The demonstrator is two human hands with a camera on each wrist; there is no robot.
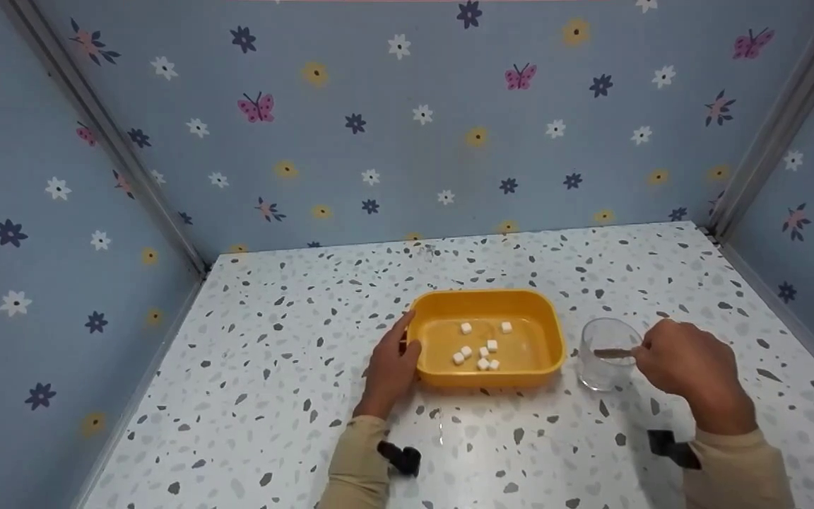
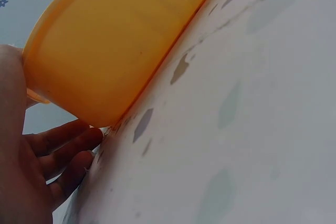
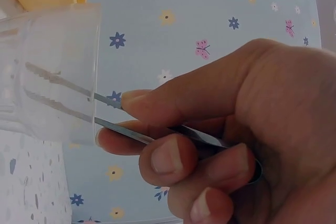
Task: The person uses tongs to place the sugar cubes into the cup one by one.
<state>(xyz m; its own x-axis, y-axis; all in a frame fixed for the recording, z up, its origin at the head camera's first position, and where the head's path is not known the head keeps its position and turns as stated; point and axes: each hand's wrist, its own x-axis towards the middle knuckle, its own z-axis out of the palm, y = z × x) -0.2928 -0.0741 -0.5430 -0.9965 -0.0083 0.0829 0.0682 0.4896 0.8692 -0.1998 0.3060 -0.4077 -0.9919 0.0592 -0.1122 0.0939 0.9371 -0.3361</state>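
Note:
My left hand (image 1: 391, 367) holds the left side of a yellow plastic tub (image 1: 488, 379), its thumb near the rim. The left wrist view shows its other fingers (image 2: 65, 145) curled low beside the tub's outer wall. Several small white cubes (image 1: 506, 327) lie scattered on the tub's floor. To the right of the tub stands a clear glass (image 1: 594, 378). My right hand (image 1: 686, 364) grips metal tweezers (image 3: 110, 101), whose serrated tips reach inside the glass. Those tips stand apart with nothing seen between them. Whether the glass holds a cube, I cannot tell.
A white speckled tabletop (image 1: 273, 396) lies under everything. Blue flower-patterned panels (image 1: 407, 155) close off the back and both sides, with metal posts (image 1: 110, 141) at the corners. Black camera mounts (image 1: 400, 458) sit on both wrists.

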